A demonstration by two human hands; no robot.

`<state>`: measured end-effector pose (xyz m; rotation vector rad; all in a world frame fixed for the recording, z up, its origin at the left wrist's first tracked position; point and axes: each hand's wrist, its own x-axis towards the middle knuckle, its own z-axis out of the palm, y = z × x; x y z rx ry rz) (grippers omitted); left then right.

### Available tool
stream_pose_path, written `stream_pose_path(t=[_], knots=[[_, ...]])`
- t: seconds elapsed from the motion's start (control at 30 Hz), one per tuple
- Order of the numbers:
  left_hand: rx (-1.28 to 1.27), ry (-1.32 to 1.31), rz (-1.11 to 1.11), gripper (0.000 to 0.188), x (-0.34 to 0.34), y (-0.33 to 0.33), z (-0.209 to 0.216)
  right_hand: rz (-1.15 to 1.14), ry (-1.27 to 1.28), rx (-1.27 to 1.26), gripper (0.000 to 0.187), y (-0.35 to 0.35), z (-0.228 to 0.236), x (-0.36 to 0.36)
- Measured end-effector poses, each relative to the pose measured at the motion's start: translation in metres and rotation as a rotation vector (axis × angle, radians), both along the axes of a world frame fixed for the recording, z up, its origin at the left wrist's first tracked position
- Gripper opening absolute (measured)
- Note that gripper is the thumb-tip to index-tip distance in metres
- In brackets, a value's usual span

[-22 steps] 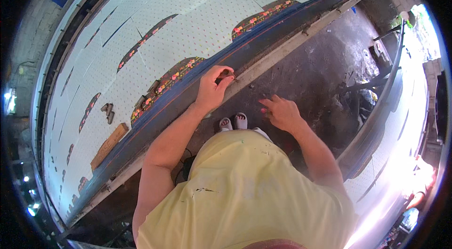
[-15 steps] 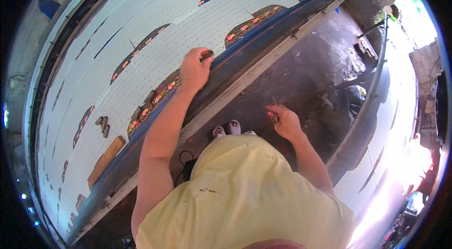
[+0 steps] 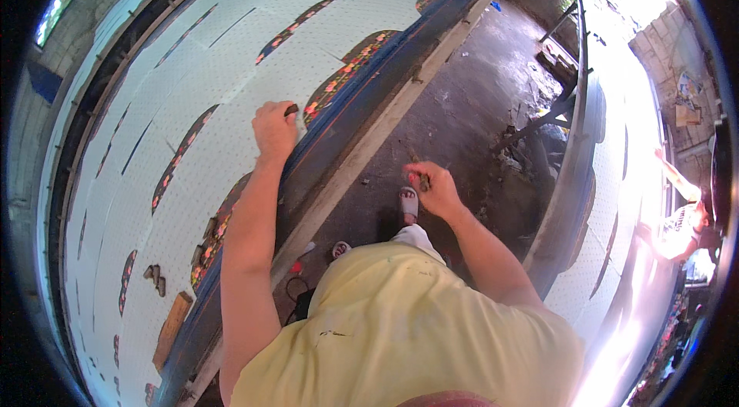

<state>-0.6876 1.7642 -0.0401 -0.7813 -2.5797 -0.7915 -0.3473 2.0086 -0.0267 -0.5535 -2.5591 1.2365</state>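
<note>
Gray floor (image 3: 454, 107) runs up the middle, with a long table (image 3: 360, 155) left of it. Pale dotted sheet (image 3: 239, 103) already lies over most of the table, but dark flowery patches (image 3: 350, 72) are not covered; I can't tell how much is left. Left of the frame's center, my left hand (image 3: 275, 131) pinches a small dark piece (image 3: 291, 109), stubby and dull. My right hand's fingers (image 3: 433, 190) curl round a dark thing (image 3: 424, 183) I can't make out.
</note>
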Motion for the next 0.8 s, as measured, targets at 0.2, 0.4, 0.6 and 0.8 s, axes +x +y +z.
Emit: stream_pose_path(t=[0.2, 0.4, 0.6, 0.8], knots=[[-0.115, 0.013, 0.067, 0.028, -0.026, 0.053, 0.000, -0.187, 0.078, -0.760, 0.018, 0.105, -0.005, -0.062], [-0.133, 0.126, 0.108, 0.053, -0.010, 0.133, 0.018, -0.039, 0.012, -1.015, 0.018, 0.176, -0.005, -0.109], [0.079, -0.144, -0.276, 0.066, 0.060, 0.233, 0.040, 0.075, -0.060, -1.376, 0.018, 0.212, -0.021, -0.124], [0.121, -0.553, -0.302, 0.062, 0.085, 0.273, 0.038, -0.069, -0.078, -2.127, 0.017, 0.213, -0.008, -0.122]])
